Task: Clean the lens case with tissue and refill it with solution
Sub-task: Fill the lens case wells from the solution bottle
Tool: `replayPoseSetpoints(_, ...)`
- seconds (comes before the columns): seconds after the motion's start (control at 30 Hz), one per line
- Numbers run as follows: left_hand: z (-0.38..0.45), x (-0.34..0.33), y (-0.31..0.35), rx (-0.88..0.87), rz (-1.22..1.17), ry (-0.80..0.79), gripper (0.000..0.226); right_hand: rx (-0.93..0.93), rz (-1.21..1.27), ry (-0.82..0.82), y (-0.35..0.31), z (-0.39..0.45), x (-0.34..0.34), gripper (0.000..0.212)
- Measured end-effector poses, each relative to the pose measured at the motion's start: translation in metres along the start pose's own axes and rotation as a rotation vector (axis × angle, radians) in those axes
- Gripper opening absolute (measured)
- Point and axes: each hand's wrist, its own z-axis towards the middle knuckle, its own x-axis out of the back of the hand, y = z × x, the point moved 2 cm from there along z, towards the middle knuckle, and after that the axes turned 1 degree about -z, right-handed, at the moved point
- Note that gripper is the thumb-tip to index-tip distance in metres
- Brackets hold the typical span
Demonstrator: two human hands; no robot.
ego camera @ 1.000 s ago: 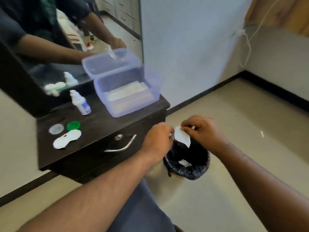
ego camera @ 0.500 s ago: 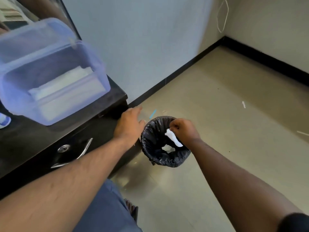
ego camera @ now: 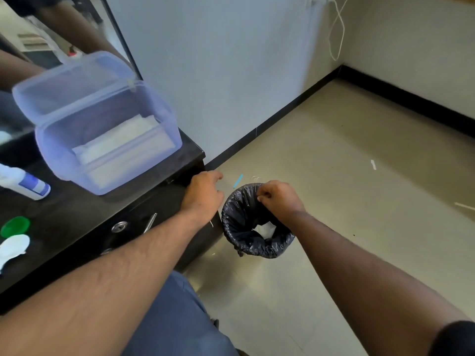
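Note:
My right hand (ego camera: 279,199) hovers over the small bin with a black liner (ego camera: 246,242), fingers curled and nothing visible in them. Crumpled white tissue (ego camera: 266,230) lies inside the bin. My left hand (ego camera: 204,195) rests at the right corner of the dark cabinet (ego camera: 144,194), fingers loosely apart, holding nothing. At the far left edge of the cabinet top lie the white lens case (ego camera: 11,249) and a green cap (ego camera: 15,226). The solution bottle (ego camera: 25,183) lies on its side behind them. An open translucent box (ego camera: 108,129) holds folded tissues.
A mirror (ego camera: 51,29) stands behind the box. The cabinet front has a metal handle (ego camera: 149,222) and a lock (ego camera: 119,226). My knee in blue trousers (ego camera: 174,317) is below. Small scraps lie on the tiled floor (ego camera: 359,201); a white cable (ego camera: 336,29) hangs on the wall.
The tissue has left my right hand and now lies in the bin. My left hand let go of it earlier and moved to the cabinet corner. The view swung right, then back slightly.

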Motion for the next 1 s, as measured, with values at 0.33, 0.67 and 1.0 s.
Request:
replayPoseSetpoints(0.33, -0.097, 0.089, -0.009, -0.235, 0.098, 0.224, 0.045, 0.343, -0.072, 0.041, -0.116, -0.041, 0.024, 0.011)
replayPoseSetpoints(0.67, -0.214, 0.174, -0.111, -0.038, 0.039, 0.593, 0.026, 0.707, 0.002, 0.052, -0.292, -0.086, 0.001, 0.003)
replayPoseSetpoints(1.0, -0.203, 0.222, -0.161, 0.124, -0.073, 0.704, 0.021, 0.193, 0.586, 0.026, -0.345, -0.049, -0.039, 0.021)
